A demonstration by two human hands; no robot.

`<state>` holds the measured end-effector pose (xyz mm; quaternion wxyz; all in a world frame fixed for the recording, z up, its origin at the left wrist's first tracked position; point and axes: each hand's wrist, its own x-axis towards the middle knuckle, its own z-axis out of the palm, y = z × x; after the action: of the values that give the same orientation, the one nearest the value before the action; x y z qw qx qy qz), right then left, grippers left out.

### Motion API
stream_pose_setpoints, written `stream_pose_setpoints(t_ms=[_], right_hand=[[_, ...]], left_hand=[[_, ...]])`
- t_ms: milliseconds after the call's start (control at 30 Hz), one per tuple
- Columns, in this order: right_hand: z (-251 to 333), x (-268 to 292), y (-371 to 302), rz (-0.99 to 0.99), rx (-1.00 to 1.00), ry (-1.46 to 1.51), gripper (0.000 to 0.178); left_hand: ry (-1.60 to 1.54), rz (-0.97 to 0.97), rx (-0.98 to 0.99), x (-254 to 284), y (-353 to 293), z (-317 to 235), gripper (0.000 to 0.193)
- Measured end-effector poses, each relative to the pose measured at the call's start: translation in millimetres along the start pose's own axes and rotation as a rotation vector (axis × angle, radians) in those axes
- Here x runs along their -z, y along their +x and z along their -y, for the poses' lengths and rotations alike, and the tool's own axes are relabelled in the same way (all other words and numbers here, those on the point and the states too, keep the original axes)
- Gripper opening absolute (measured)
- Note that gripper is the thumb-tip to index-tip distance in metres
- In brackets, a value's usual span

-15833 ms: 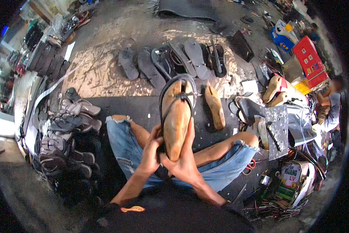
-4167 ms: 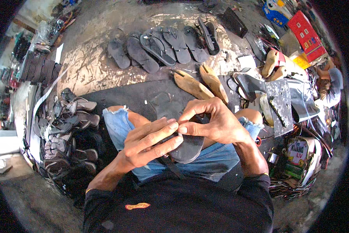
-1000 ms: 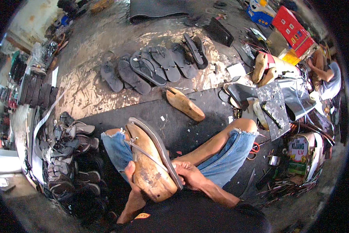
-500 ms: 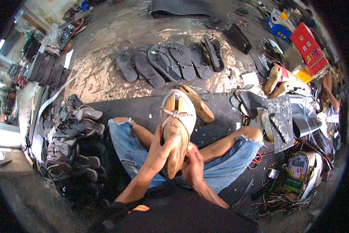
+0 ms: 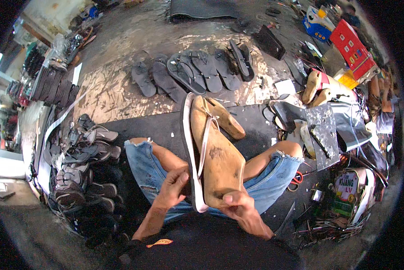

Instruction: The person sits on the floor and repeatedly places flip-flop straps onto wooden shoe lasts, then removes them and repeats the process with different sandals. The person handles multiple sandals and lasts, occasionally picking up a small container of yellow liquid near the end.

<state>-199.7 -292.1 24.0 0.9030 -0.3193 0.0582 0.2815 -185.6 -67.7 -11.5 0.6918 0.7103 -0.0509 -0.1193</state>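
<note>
Over my lap stands a wooden shoe last (image 5: 222, 162), turned on its side, with a thong sandal's pale strap (image 5: 205, 139) across its toe part. The sandal's sole (image 5: 189, 157), dark with a whitish edge, lies along the left side of the last. My right hand (image 5: 241, 208) grips the last at its heel end, thumb on top. Close beside the sole's left face is my left hand (image 5: 171, 190), fingers loosely bent, thumb apart from them; no hold on the sole shows. A second wooden last (image 5: 226, 119) lies just beyond on the dark mat.
Black thong sandals (image 5: 204, 69) lie in a row on the board ahead. Several strapped sandals (image 5: 87, 166) are heaped at left. On the right are red-handled scissors (image 5: 295, 181), a tin (image 5: 346, 191) among thin tools, a grey plate (image 5: 323, 135) and a red box (image 5: 352, 51).
The last and sandal have turned from strap side up onto their side, showing the sole's edge. My left hand has let go and shifted left; my right hand has moved to the heel.
</note>
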Motion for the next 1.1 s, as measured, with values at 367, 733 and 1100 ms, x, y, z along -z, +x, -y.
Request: stream_pose_setpoints(t_ms=[367, 733, 1100], right_hand=[[-11.5, 5.8, 40.0, -0.007, 0.377, -0.621, 0.119], [8.3, 22.1, 23.0, -0.117, 0.333, -0.523, 0.119], [141.1, -3.1, 160.0, -0.072, 0.452, -0.708, 0.053]], left_hand=[[-0.664, 0.207, 0.174, -14.7, 23.5, 88.7, 0.084], [-1.033, -0.016, 0.158, 65.9, 108.1, 111.0, 0.085], [-1.146, 0.588, 0.038, -1.4, 79.8, 33.4, 0.098]])
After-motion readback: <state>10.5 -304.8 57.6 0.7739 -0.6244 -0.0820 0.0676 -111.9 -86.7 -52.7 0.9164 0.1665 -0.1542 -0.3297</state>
